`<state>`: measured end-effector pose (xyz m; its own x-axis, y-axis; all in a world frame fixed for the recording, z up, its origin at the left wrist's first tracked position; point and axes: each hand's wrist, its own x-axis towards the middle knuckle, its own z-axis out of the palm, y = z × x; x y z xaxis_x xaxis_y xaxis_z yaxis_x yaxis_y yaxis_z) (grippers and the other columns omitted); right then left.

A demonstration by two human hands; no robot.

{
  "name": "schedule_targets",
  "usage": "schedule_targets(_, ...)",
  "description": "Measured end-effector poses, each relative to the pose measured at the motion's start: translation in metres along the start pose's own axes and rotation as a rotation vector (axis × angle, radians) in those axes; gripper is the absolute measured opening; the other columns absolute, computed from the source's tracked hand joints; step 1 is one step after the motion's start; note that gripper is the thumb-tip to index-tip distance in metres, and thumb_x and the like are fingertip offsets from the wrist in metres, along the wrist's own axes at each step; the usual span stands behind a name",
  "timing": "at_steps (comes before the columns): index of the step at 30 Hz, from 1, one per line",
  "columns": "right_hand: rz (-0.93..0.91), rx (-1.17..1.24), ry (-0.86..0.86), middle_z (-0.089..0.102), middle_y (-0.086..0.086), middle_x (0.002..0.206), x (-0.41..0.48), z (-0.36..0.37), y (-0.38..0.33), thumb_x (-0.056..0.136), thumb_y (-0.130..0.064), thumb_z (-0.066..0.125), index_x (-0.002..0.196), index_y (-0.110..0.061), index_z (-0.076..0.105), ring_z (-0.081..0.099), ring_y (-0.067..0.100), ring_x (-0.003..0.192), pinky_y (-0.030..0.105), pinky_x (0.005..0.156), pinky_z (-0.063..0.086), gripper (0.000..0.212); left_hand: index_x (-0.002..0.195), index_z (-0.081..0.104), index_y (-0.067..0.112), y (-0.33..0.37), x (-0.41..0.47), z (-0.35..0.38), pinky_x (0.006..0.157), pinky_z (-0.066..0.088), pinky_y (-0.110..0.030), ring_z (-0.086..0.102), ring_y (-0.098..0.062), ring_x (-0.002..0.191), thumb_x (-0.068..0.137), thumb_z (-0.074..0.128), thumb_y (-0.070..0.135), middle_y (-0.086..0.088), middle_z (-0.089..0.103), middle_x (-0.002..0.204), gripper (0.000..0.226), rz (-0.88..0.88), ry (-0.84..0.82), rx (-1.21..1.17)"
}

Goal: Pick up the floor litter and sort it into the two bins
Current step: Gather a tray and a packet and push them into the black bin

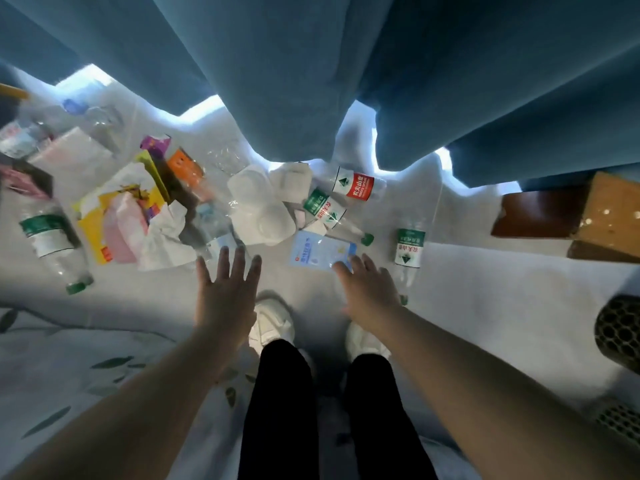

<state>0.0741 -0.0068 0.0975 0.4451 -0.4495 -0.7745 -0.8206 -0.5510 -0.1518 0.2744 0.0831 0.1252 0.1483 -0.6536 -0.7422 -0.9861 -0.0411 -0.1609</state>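
Head view looks down on a pale floor (485,306) strewn with litter along its far edge, under a hanging blue curtain (311,64). The left hand (227,289) is stretched out flat with its grip wide, fingers spread and holding nothing, over the floor just in front of a crumpled white tissue (166,233) and a crushed clear bottle (211,226). The right hand (370,289) also has its grip wide and holds nothing. Its fingertips (341,268) lie at the near corner of a flat light-blue sachet (322,252); whether they touch it cannot be told.

Behind the sachet lie white plastic clamshell boxes (259,209), a clear bottle with a green-and-red label (325,211) and a clear bottle with a red label (356,185). Another clear bottle with a green label (409,251) lies just to the right of the right hand. Toward the floor's left edge are a yellow paper package (100,233), an orange packet (181,168) and a green-capped clear bottle (52,244). White shoes (273,320) stand between the arms.
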Motion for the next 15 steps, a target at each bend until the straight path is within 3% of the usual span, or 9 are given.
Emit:
schedule_targets(6, 0.086, 0.044, 0.018, 0.022, 0.012, 0.151, 0.090, 0.067, 0.005, 0.082, -0.031, 0.069, 0.140, -0.022, 0.023, 0.025, 0.032, 0.138, 0.046, 0.102, 0.037, 0.075, 0.151, 0.001, 0.017, -0.016, 0.117, 0.046, 0.114, 0.012, -0.059, 0.004, -0.036, 0.146, 0.084, 0.062, 0.051, -0.014, 0.002, 0.159, 0.096, 0.108, 0.132, 0.230)
schedule_targets(10, 0.137, 0.067, 0.054, 0.013, 0.011, 0.154, 0.131, 0.108, 0.016, 0.084, -0.036, 0.069, 0.148, -0.028, 0.002, 0.015, 0.033, 0.144, 0.049, 0.110, 0.030, 0.093, 0.151, -0.007, 0.017, -0.020, 0.186, 0.062, 0.113, 0.013, -0.056, 0.003, -0.035, 0.146, 0.080, 0.070, 0.033, -0.015, -0.002, 0.159, 0.106, 0.191, 0.208, 0.323)
schedule_targets(12, 0.139, 0.062, 0.103, 0.011, 0.011, 0.154, 0.148, 0.123, 0.016, 0.084, -0.039, 0.069, 0.149, -0.029, -0.002, 0.014, 0.033, 0.144, 0.050, 0.112, 0.027, 0.097, 0.151, -0.008, 0.019, -0.023, 0.215, 0.068, 0.112, 0.014, -0.056, 0.006, -0.035, 0.145, 0.073, 0.076, 0.035, -0.015, 0.002, 0.158, 0.115, 0.229, 0.242, 0.387)
schedule_targets(15, 0.156, 0.087, 0.200, 0.017, 0.012, 0.150, 0.167, 0.135, 0.012, 0.081, -0.041, 0.071, 0.149, -0.028, 0.000, 0.020, 0.032, 0.140, 0.048, 0.111, 0.027, 0.099, 0.152, 0.003, 0.020, -0.027, 0.245, 0.078, 0.112, 0.018, -0.058, 0.013, -0.037, 0.144, 0.069, 0.079, 0.036, -0.017, 0.014, 0.155, 0.113, 0.293, 0.277, 0.483)
